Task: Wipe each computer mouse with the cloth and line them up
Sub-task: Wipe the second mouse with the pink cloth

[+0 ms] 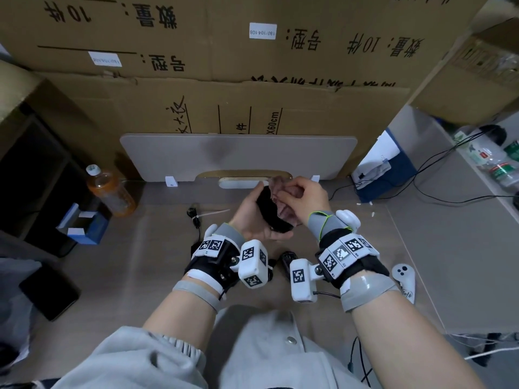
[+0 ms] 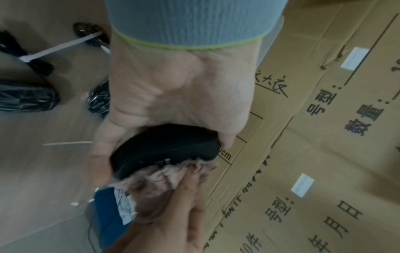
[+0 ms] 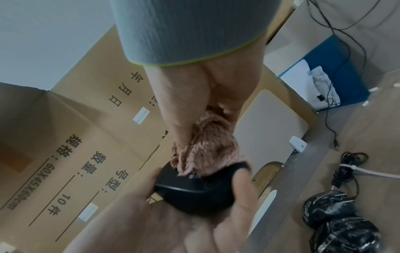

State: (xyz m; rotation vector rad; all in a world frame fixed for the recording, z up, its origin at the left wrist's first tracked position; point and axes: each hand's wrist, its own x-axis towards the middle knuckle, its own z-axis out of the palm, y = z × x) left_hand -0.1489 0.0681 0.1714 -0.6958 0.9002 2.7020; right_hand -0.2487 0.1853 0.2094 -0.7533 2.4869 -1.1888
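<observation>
Mouse (image 1: 273, 213) first: black, smooth and rounded, lying tilted in the cupped left hand (image 1: 254, 217) above the middle of the desk (image 1: 421, 248). Fingers and thumb of that hand curl up round its sides. The right hand (image 1: 302, 196), at about 2 o'clock from the left one, is bunched round a fuzzy pinkish cloth (image 1: 283, 192) and presses it onto the front end of the mouse. On the desk at 6 o'clock from the hands lie two more mice in shiny black wrapping (image 3: 337, 222); a bundled black cable (image 1: 193, 216) lies at 9 o'clock. Farther out at 9 o'clock stands an orange drink bottle (image 1: 111, 192), and a white controller (image 1: 404, 276) lies at 4 o'clock. Cardboard boxes (image 1: 252, 51) with printed characters wall the far side.
</observation>
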